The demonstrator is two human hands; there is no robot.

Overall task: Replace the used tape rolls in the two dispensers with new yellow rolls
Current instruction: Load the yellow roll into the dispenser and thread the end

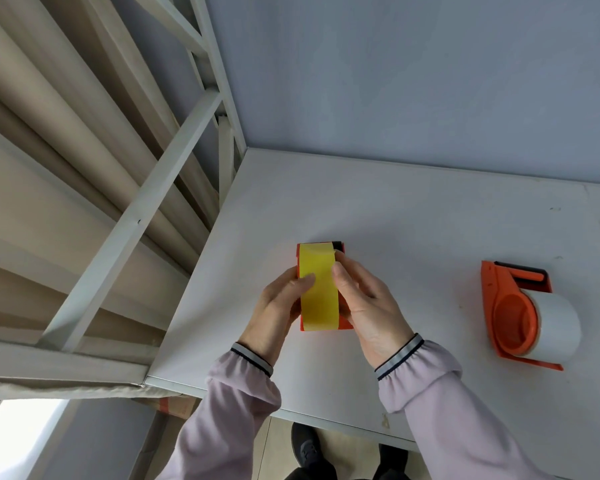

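An orange tape dispenser (344, 326) stands on the white table (413, 220) with a yellow tape roll (318, 292) seated in it. My left hand (274, 313) grips the dispenser's left side, thumb pressed on the yellow tape. My right hand (364, 303) holds the right side, its fingertips at the tape's upper right edge near the dispenser's black front end. To the right lies a second orange dispenser (510, 310) on its side, carrying a white roll (555, 327). Neither hand touches it.
A white metal bed frame (146, 202) with beige slats runs along the table's left edge. The grey-blue wall (413, 74) rises behind the table. My shoes (305, 448) show on the floor under the table's front edge.
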